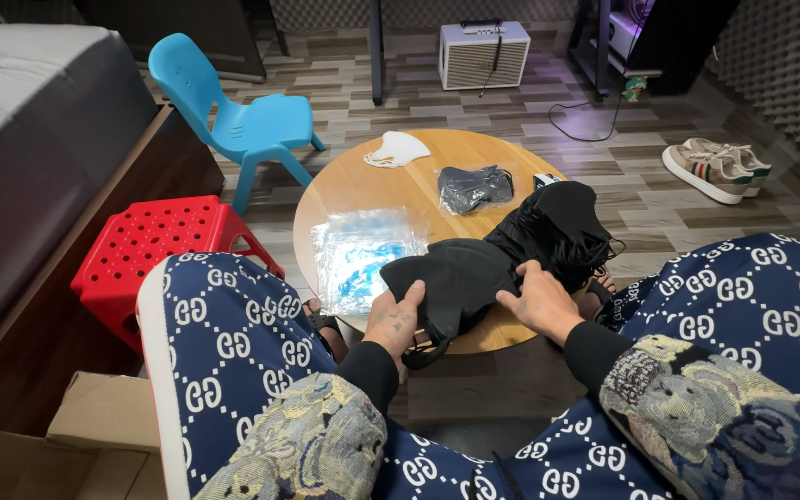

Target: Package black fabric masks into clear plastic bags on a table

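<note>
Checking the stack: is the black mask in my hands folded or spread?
Folded: the black mask lies flat in half between left hand and right hand.

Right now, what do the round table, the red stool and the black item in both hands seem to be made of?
Round table: wood or wood veneer, smooth light grain. Red stool: moulded plastic, glossy, perforated top. Black item in left hand and right hand: soft matte fabric, likely; it folds limply.
</note>
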